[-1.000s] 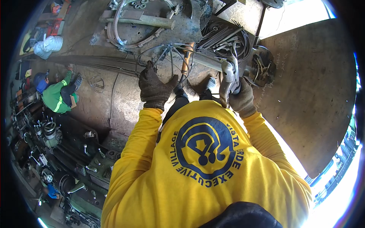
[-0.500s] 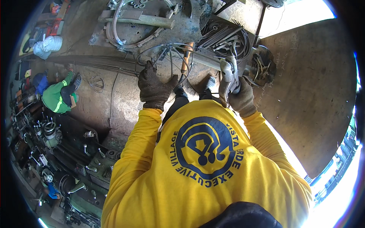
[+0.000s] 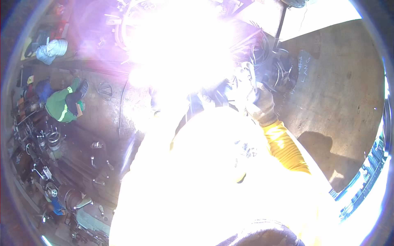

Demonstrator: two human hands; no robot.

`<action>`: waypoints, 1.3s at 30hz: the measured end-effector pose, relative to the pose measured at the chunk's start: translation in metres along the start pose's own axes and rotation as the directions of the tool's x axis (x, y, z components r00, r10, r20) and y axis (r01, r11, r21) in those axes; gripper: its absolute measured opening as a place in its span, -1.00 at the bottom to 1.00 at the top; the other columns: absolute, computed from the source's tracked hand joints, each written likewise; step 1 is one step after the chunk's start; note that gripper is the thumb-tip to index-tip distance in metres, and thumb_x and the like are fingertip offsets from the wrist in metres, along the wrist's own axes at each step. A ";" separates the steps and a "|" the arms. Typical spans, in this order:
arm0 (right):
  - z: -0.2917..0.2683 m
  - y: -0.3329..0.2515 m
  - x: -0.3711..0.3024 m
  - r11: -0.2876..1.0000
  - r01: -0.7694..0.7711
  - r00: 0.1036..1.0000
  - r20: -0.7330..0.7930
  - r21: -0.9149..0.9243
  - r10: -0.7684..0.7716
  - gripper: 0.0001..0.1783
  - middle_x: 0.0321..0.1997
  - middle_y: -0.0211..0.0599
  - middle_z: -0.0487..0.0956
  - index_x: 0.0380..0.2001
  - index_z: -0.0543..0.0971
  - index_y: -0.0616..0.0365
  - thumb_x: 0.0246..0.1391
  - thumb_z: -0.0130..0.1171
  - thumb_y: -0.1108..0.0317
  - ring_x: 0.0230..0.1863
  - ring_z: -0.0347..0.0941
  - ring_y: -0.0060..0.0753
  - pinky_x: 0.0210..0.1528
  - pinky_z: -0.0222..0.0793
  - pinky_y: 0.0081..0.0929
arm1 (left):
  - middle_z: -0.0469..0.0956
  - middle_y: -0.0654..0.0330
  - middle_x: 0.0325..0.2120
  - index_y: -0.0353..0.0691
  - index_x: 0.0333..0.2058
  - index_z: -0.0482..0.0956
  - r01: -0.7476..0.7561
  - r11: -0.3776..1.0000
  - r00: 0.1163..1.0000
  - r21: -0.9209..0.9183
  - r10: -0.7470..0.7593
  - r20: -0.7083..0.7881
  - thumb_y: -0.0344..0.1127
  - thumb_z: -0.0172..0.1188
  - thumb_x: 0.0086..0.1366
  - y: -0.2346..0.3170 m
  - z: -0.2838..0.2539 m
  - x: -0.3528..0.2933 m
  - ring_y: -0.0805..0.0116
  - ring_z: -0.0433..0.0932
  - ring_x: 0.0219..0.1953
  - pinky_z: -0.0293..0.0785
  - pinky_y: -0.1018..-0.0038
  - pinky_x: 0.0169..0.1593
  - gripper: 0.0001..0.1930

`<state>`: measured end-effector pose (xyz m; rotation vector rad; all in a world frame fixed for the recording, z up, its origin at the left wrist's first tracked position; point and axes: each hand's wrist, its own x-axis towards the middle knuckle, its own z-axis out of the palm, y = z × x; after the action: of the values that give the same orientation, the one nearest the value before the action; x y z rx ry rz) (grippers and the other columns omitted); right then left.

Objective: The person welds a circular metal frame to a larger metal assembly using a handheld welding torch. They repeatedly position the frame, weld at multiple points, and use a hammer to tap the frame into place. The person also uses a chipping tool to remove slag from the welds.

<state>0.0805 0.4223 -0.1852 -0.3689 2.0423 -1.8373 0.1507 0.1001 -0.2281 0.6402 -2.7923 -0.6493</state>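
A blinding white glare covers the middle of the head view and hides most of the work. My right hand (image 3: 262,105), in a pale-lit work glove, is closed around silver locking pliers (image 3: 248,73) at the right edge of the glare. What the jaws grip, if anything, cannot be made out. Only a dark sliver of my gloved left hand (image 3: 155,99) shows at the lower left of the glare; its fingers are washed out. Part of a curved metal ring (image 3: 117,35) on the work table shows at the glare's upper left.
A person in green (image 3: 61,104) crouches on the floor at the left. Below stands machinery with metal levers (image 3: 98,181). A large brown sheet (image 3: 332,94) fills the right side. Bundled rods and wire (image 3: 262,45) lie past the pliers. A white bundle (image 3: 51,50) sits far left.
An intense white-violet light has flared over the table, washing out the ring, the orange-handled tool, my left hand and most of my yellow shirt. My right hand stays around the pliers in nearly the same place.
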 end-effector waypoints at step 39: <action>0.005 -0.006 0.000 0.874 -0.052 0.995 -0.102 -0.484 0.002 -0.52 -0.11 0.05 0.79 0.06 0.66 0.19 0.07 0.52 0.34 -0.07 0.80 -0.07 -0.02 0.67 -0.24 | 0.58 -0.15 0.10 -0.45 0.41 0.35 0.049 0.996 0.997 -0.075 -0.045 0.055 0.24 0.69 -0.09 -0.008 0.004 -0.003 -0.14 0.54 0.19 0.50 -0.02 0.27 0.23</action>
<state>0.0827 0.4173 -0.1797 -0.3811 2.5576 -1.3221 0.1549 0.0961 -0.2360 0.6849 -2.7934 -0.7892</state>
